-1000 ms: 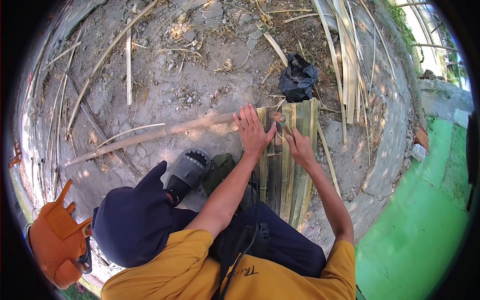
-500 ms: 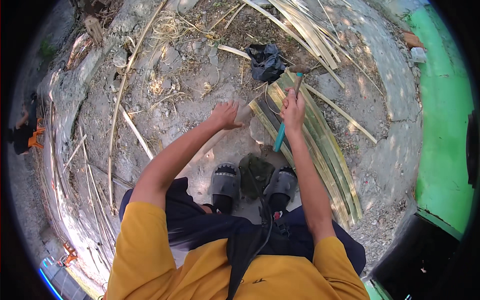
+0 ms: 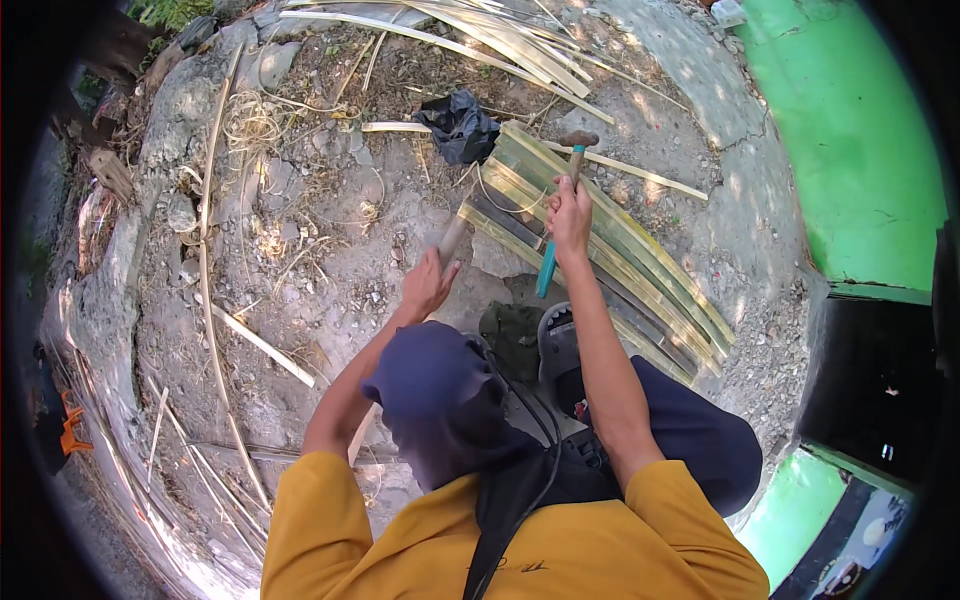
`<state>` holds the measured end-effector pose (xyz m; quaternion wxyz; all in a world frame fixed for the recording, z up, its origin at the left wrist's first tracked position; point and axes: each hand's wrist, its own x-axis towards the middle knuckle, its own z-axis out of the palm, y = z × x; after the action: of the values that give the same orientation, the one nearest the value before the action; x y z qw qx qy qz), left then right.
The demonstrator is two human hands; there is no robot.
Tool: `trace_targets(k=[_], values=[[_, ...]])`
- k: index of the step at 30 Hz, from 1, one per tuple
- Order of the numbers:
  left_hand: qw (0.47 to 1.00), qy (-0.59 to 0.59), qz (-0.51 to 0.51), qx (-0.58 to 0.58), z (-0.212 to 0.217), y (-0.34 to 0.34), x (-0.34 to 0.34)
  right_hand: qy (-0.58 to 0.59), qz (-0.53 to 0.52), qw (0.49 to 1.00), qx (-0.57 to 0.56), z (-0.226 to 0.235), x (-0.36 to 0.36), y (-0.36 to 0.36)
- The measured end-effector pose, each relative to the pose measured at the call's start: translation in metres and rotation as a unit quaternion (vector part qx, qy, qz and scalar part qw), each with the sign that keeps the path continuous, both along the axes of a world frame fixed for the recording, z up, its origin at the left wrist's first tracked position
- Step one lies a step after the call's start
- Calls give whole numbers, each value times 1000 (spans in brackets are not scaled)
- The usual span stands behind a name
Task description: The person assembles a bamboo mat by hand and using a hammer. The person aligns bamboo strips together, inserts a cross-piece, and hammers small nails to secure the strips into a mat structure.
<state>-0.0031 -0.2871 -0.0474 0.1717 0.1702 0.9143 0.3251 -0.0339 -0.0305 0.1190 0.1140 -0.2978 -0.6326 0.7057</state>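
Observation:
My right hand [image 3: 570, 215] is closed round a hammer [image 3: 546, 270] with a teal grip and a rusty brown head, held upright over flat greenish-yellow bamboo slats [image 3: 655, 270]. To the left, my left hand [image 3: 428, 285] has its fingers wrapped round a grey-brown stick-like piece [image 3: 455, 236]; its exact kind is unclear. The far end of that piece reaches the near-left corner of the slats. The slats lie side by side on the ground, with darker strips among them. A thin curved strip [image 3: 515, 208] loops over their far left part.
A crumpled black plastic bag [image 3: 460, 127] lies beyond the slats. Loose bamboo strips [image 3: 500, 50] are piled at the back, and a long one [image 3: 207, 200] lies at left. A dark green bundle [image 3: 510, 335] sits by my sandal [image 3: 558, 340]. A green wall [image 3: 840, 150] stands at right.
My left hand has gone from spread fingers to gripping the stick-like piece. My left knee has risen into view. The right hand keeps the hammer, and the whole view has shifted.

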Motion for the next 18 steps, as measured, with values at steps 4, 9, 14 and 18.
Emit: trace_targets(k=[4, 9, 14, 18], values=[[997, 29, 70, 14, -10, 11, 5, 28, -40, 999, 19, 13, -8, 3], [995, 49, 88, -1, -15, 8, 4, 19, -10, 998, 56, 9, -1, -37], [997, 0, 75, -13, -15, 13, 0, 5, 57, 981, 187, -24, -2, -73], [995, -31, 84, -35, -15, 10, 2, -25, 119, 950, 289, -34, 23, -105]])
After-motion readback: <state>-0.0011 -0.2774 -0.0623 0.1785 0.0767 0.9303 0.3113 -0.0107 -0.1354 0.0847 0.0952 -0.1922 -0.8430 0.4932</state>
